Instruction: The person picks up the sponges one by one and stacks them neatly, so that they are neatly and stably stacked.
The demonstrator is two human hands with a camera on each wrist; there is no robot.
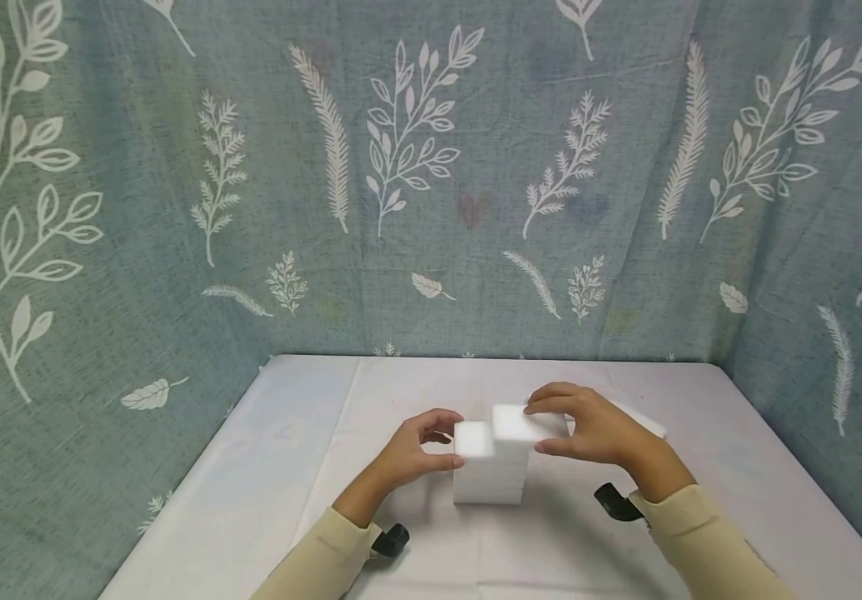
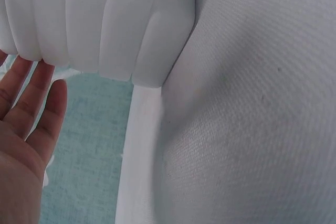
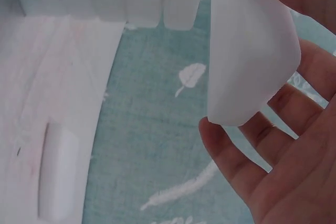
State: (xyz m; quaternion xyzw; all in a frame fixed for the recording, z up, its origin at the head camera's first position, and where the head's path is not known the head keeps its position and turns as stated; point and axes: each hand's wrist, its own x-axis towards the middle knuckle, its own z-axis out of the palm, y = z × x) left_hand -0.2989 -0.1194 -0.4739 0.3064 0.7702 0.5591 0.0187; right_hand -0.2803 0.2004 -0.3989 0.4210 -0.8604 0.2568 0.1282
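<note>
A stack of white sponge blocks stands on the table, its several layers also showing at the top of the left wrist view. My left hand holds the stack's upper left end, thumb on the near side and fingers on the far side. In the left wrist view, fingertips of the left hand touch the layers' edges. Over the stack's right part, my right hand grips a loose white sponge between thumb and fingers. The right wrist view shows this sponge bent, with a gap between it and the stack.
Another white block lies on the table behind the right hand, partly hidden in the head view. White cloth covers the table. Blue-green leaf-patterned curtains enclose the back and sides.
</note>
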